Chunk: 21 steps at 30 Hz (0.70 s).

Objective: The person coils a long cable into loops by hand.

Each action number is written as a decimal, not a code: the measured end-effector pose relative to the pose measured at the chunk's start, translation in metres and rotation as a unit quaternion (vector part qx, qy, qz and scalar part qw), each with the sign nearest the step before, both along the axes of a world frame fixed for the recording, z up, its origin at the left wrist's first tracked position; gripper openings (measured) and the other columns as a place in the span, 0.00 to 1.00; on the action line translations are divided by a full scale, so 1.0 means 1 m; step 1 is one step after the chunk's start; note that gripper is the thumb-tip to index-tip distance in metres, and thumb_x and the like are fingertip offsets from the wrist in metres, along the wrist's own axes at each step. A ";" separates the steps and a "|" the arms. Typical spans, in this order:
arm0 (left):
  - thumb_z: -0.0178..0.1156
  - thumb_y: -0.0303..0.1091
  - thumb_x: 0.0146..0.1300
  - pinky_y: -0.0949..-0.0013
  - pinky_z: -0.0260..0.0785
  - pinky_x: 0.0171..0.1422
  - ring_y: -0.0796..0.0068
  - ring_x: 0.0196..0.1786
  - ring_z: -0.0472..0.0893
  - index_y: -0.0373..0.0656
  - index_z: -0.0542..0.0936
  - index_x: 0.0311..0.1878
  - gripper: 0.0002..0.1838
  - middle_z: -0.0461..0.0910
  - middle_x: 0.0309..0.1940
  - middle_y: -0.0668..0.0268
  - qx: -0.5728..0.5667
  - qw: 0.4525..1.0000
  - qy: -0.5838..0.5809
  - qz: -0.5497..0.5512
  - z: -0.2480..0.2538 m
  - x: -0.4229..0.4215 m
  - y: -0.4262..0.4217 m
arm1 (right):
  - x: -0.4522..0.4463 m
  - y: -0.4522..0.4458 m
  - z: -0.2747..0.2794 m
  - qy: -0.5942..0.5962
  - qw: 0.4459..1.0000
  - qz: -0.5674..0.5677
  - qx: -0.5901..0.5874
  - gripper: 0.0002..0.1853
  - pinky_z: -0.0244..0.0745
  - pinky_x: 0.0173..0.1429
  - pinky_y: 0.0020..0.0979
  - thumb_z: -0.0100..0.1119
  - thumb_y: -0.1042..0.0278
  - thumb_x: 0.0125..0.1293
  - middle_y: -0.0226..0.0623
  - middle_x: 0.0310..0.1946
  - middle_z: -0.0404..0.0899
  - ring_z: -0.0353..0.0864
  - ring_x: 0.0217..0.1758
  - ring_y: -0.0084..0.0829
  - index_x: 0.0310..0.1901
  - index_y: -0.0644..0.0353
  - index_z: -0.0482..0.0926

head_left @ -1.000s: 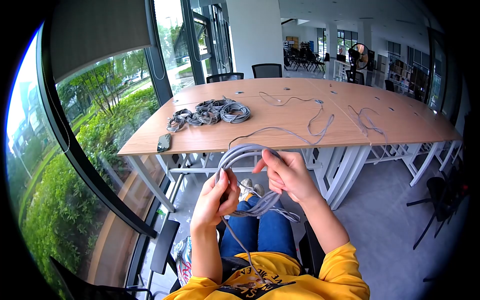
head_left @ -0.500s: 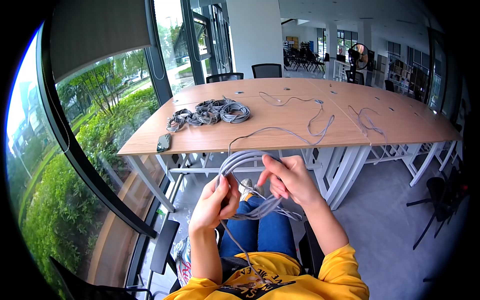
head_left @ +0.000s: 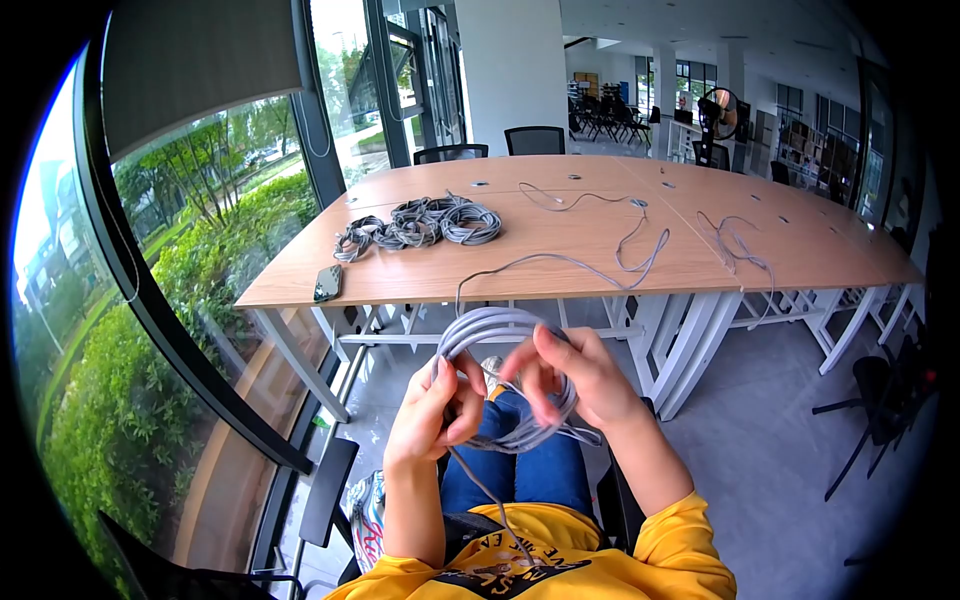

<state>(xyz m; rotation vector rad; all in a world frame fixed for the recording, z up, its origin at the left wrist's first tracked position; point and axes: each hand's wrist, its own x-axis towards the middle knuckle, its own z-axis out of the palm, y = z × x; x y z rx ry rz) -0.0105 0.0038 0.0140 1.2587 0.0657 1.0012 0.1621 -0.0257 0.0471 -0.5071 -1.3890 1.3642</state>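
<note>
Above blue-jeaned legs [head_left: 545, 478], near a wooden table [head_left: 420, 281], the left hand [head_left: 428, 415] clamps its fingers on a coiled gray cable [head_left: 488, 324]; the right hand [head_left: 590, 382] curls blurred fingers at the loop, grip unclear.

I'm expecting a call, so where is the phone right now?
In the head view, the phone lies on the left of the wooden table, by its near edge, in front of the coiled grey cables and beyond the left hand.

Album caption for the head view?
Left hand holding coiled grey cable, right hand touching it, before a brown wood-grained table.
</note>
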 end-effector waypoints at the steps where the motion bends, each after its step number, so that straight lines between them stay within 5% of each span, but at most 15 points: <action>1: 0.36 0.49 0.62 0.83 0.42 0.09 0.88 0.06 0.51 0.37 0.65 0.30 0.21 0.58 0.04 0.71 -0.006 1.000 -0.005 -0.003 -0.001 -0.001 0.001 | 0.003 -0.003 0.001 -0.048 0.999 0.019 -0.005 0.22 0.59 0.16 0.18 0.41 0.53 0.62 0.31 0.09 0.67 0.64 0.10 0.19 0.27 0.68 0.72; 6: 0.37 0.49 0.62 0.83 0.42 0.09 0.88 0.05 0.51 0.38 0.66 0.29 0.21 0.58 0.04 0.72 -0.007 1.000 -0.022 -0.005 -0.004 0.002 0.000 | -0.003 -0.006 -0.004 -0.060 0.998 0.010 0.022 0.26 0.47 0.09 0.17 0.35 0.51 0.63 0.24 0.03 0.55 0.51 0.03 0.14 0.18 0.66 0.68; 21: 0.42 0.46 0.61 0.80 0.55 0.19 0.79 0.14 0.64 0.36 0.67 0.28 0.20 0.67 0.18 0.64 0.084 0.983 -0.068 0.149 -0.009 0.017 -0.005 | -0.010 -0.006 -0.012 -0.036 0.996 -0.078 0.038 0.27 0.45 0.10 0.17 0.38 0.49 0.62 0.23 0.03 0.54 0.51 0.04 0.13 0.17 0.65 0.67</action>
